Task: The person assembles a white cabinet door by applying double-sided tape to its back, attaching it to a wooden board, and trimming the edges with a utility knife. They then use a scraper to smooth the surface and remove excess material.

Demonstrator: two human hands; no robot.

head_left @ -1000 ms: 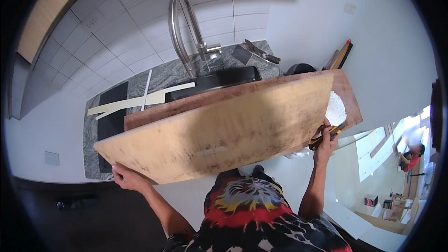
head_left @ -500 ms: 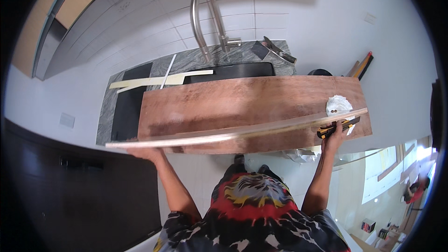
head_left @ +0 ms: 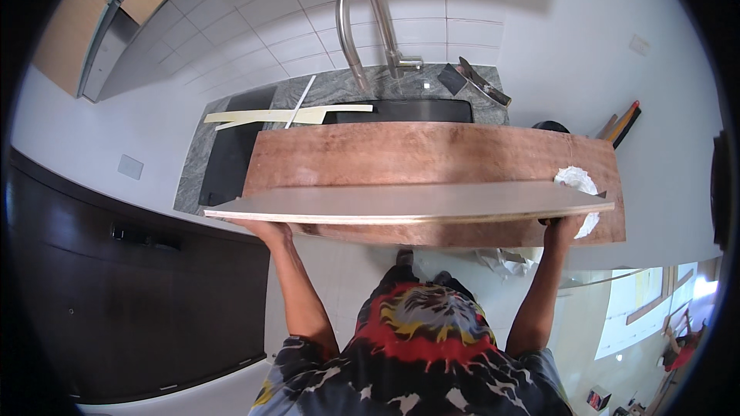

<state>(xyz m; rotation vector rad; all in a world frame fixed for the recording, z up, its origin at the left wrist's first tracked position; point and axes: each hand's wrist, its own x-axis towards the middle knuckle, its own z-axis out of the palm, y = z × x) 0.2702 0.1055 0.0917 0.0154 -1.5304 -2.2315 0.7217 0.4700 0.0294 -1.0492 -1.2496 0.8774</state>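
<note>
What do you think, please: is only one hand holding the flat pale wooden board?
No: the left hand and right hand hold the board between them.

A curved metal faucet [head_left: 344, 31] rises behind the dark sink [head_left: 428, 111] in the grey stone worktop [head_left: 333, 86]. Pale strips [head_left: 270, 116] lie crossed toward the left, a dark-handled tool [head_left: 484, 86] toward the right. A dark door [head_left: 139, 300] fills the lower left.

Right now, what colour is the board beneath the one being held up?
Reddish brown with darker patches; the lower board shows best in the head view.
</note>
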